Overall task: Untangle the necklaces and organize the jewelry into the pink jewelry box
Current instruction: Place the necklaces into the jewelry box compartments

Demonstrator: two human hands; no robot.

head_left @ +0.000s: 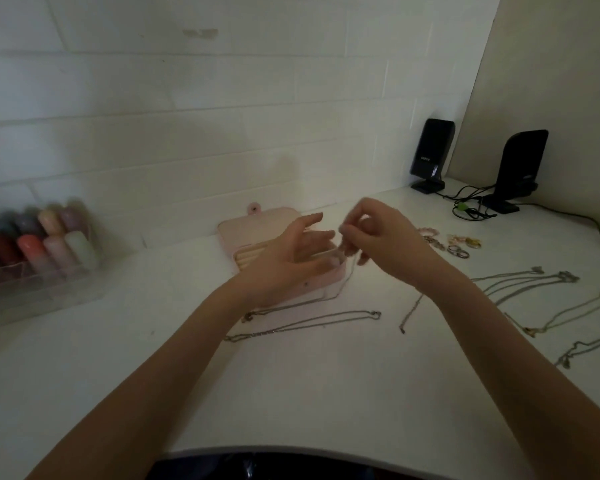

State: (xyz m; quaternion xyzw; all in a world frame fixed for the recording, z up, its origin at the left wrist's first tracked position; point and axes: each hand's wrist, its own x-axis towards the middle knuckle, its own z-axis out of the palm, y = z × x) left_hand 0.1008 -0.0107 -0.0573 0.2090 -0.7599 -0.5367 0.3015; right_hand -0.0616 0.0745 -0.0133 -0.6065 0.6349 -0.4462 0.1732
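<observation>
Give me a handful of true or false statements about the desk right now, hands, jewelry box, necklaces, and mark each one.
1. The pink jewelry box is open. True.
2. The right hand pinches a thin necklace chain that hangs down in front of the box. True.
3. The left hand grips a ring. False: its fingers are spread loosely over the box and hold nothing.
4. The rings lie to the left of the box. False: they lie on the desk to its right.
5. Several necklaces lie on the desk outside the box. True.
</observation>
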